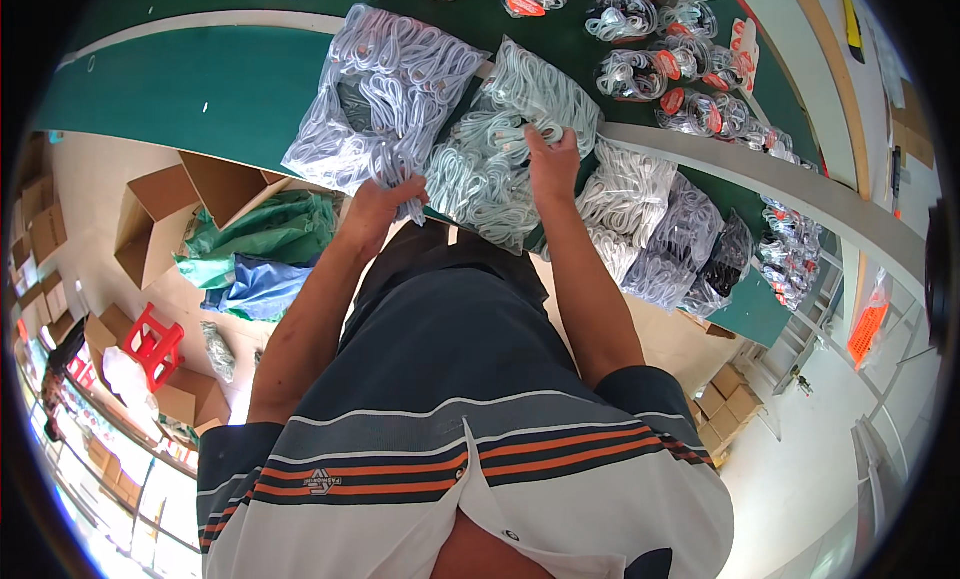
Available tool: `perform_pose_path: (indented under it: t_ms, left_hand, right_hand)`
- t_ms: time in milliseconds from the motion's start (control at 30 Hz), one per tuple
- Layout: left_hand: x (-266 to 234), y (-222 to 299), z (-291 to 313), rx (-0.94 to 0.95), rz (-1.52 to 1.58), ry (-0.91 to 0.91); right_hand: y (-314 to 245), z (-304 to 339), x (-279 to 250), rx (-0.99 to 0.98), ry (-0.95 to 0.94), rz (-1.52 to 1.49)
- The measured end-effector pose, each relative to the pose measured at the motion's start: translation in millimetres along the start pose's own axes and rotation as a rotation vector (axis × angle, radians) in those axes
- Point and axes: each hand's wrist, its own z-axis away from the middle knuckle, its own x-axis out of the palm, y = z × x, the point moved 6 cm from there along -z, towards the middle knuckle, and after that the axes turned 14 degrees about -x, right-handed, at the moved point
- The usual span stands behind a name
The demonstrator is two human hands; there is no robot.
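Two clear bags packed with coiled cables lie side by side at the green table's near edge. My left hand is closed on cables at the lower corner of the lavender-white bag. Over the pale-green cable bag, my right hand pinches a light cable among the coils, its thumb and fingertips together. Whether its fingers press through the plastic or straight on the cable is hard to make out.
More cable bags, white and lavender, lie to the right beneath a grey rail. Several small coils with red labels fill the far right. Cardboard boxes, green sheeting and a red stool stand on the floor at left.
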Motion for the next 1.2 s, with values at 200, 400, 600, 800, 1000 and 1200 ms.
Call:
perform_pose_path:
  t_ms: [200, 400, 600, 800, 1000, 1200]
  left_hand:
    - [55, 66, -7, 0.109, -0.514, 0.031]
    - [92, 78, -10, 0.158, -0.549, -0.163]
    - [85, 62, -16, 0.077, -0.288, -0.254]
    - [78, 53, -23, 0.023, -0.132, -0.317]
    - [83, 37, -30, 0.051, -0.014, -0.371]
    - [121, 27, -18, -0.006, -0.070, -0.426]
  right_hand:
    - [-68, 20, -4, -0.061, -0.216, -0.254]
    - [-79, 31, 13, 0.031, -0.377, -0.455]
    - [-71, 32, 13, 0.236, -0.249, -0.767]
    - [-63, 37, 17, 0.314, -0.075, -0.990]
    - [-48, 41, 4, 0.355, -0.235, -1.032]
    - [-55, 52, -26, 0.247, -0.278, -0.518]
